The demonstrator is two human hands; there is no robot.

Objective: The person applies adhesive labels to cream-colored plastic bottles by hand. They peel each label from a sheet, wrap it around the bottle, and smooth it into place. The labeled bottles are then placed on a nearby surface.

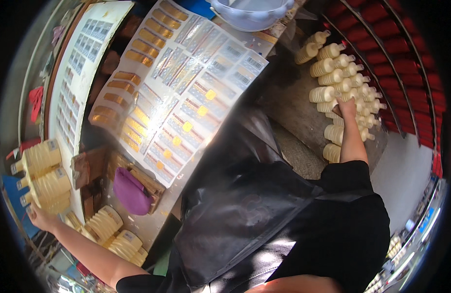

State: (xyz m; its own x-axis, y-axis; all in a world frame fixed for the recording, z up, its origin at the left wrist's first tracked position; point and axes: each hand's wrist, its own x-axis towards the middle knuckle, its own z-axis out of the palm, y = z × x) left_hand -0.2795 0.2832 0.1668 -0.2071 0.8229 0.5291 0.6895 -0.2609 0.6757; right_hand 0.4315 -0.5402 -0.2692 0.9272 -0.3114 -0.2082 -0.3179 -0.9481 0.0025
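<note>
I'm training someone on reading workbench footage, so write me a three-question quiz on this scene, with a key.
1. Which of the person's hands is among the cream ribbed bottles at the picture's right?
2. True or false: the purple item lies on top of the label sheet.
3. What colour is the basin near the top edge? A) red B) pale blue C) black

Key:
1. The right hand.
2. False; it lies beside the sheet's lower-left edge.
3. B.

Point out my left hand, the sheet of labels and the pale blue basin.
Left hand [42, 219]: head view, on the middle of the hand.
Sheet of labels [174, 93]: head view, on its printed middle.
Pale blue basin [252, 21]: head view, on its outer wall.
</note>
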